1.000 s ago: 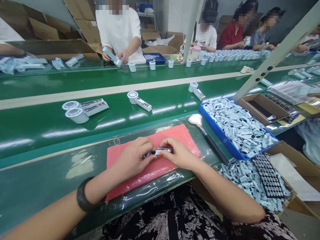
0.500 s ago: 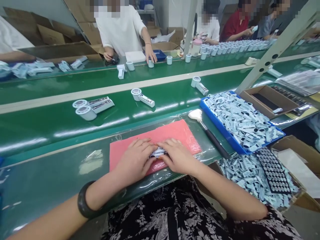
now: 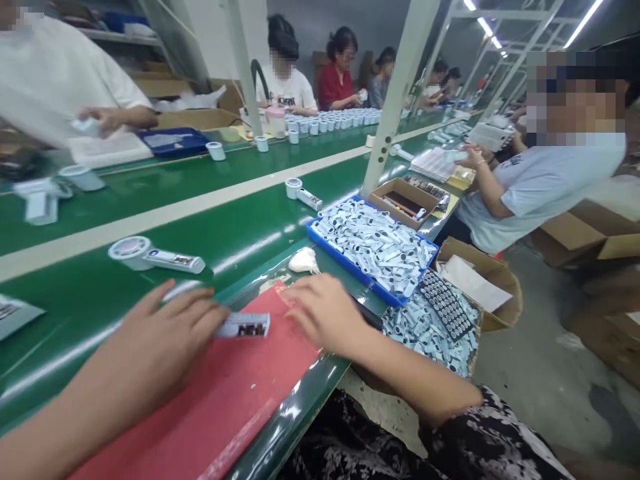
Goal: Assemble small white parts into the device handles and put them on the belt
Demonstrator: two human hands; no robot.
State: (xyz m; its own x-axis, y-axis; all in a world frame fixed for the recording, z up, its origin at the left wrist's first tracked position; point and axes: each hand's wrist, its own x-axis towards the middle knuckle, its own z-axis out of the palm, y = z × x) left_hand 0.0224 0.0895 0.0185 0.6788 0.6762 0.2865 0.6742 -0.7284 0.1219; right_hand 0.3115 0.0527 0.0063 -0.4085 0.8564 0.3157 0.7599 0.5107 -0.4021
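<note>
My left hand (image 3: pixel 170 333) is wrapped over a light-blue handheld piece (image 3: pixel 247 325), whose printed handle sticks out between my two hands above the red mat (image 3: pixel 220 393). To the right, my right hand (image 3: pixel 325 310) hovers at the mat's far right corner, fingers bent and apart, with nothing seen in it. Just beyond that hand lies a tool with a white padded head (image 3: pixel 303 260); its black handle (image 3: pixel 367 312) is partly hidden by my right hand. On the green belt past my left hand rests a light-blue piece with a round head (image 3: pixel 131 252).
A blue tray (image 3: pixel 350 267) of light-blue parts stands right of the tool, beside a cardboard box (image 3: pixel 404 203). Below it sits a box with more parts and a black sheet of discs (image 3: pixel 447 303). A metal post (image 3: pixel 395 107) rises beyond. Several people sit along the belt.
The view has swung right. My hands have come apart; the piece between them is lifted in my left hand, and my right hand has let go and moved toward the padded tool.
</note>
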